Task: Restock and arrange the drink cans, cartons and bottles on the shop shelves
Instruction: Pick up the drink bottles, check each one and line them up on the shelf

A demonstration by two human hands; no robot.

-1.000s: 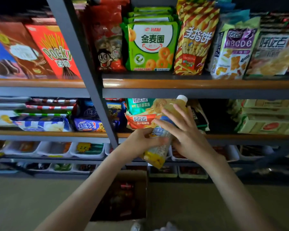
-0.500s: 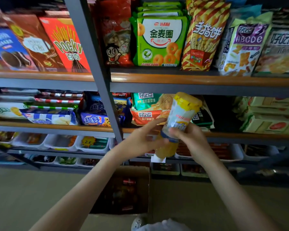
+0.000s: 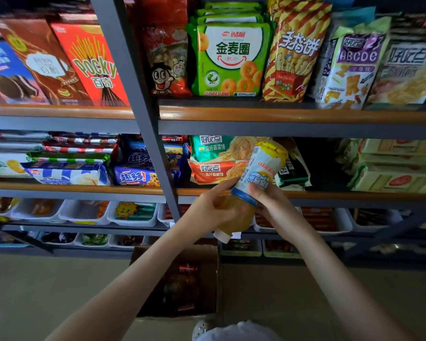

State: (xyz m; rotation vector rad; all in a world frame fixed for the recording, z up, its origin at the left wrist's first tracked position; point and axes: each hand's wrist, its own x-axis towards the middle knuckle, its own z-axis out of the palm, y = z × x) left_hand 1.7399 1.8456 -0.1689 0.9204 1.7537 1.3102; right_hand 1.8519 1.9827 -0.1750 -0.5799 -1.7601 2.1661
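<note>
I hold one yellow juice bottle point(image 3: 258, 178) with a white and blue label in both hands, in front of the middle shelf point(image 3: 342, 196). It is tilted and upside down, with its white cap at the lower left and its yellow base pointing up and right. My left hand point(image 3: 212, 210) wraps the neck end near the cap. My right hand point(image 3: 271, 207) grips the labelled middle from the right.
A grey upright post point(image 3: 143, 107) splits the shelving. Snack bags and biscuit boxes fill the upper and middle shelves, with a dark gap point(image 3: 322, 166) right of the bottle. White trays point(image 3: 84, 217) of sweets sit lower. An open cardboard box point(image 3: 213, 279) holding drinks stands on the floor.
The bottle has been turned end over end: its white cap pointed up a second ago and now points down. Both hands shifted their hold on it and stayed in front of the middle shelf.
</note>
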